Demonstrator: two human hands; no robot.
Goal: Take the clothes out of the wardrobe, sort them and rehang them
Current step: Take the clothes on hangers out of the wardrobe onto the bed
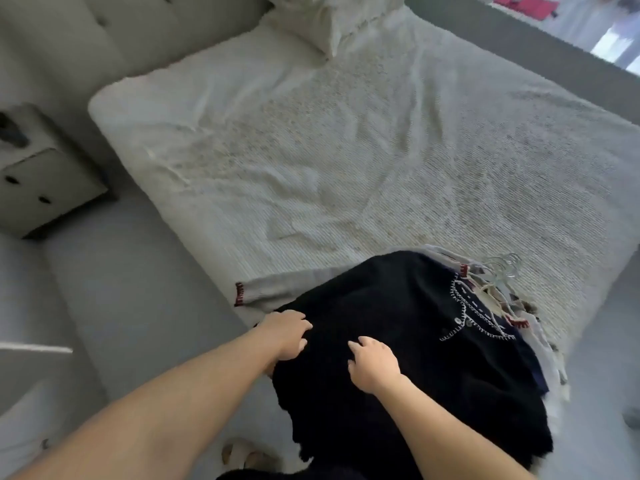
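At the near corner of the bed (346,140), both hands lay on a black top (398,341). The left hand (287,336) gripped its edge w/ curled fingers. The right hand (372,365) rested on it, fingers loosely bent, holding nothing. The top capped a pile of clothes, w/ a white top (287,289) under it. Looked like the sorting step; next, prob. lift the black top off. Hangers (498,271) were blurry past the pile. Couldn't count the clothes. No wardrobe in view.
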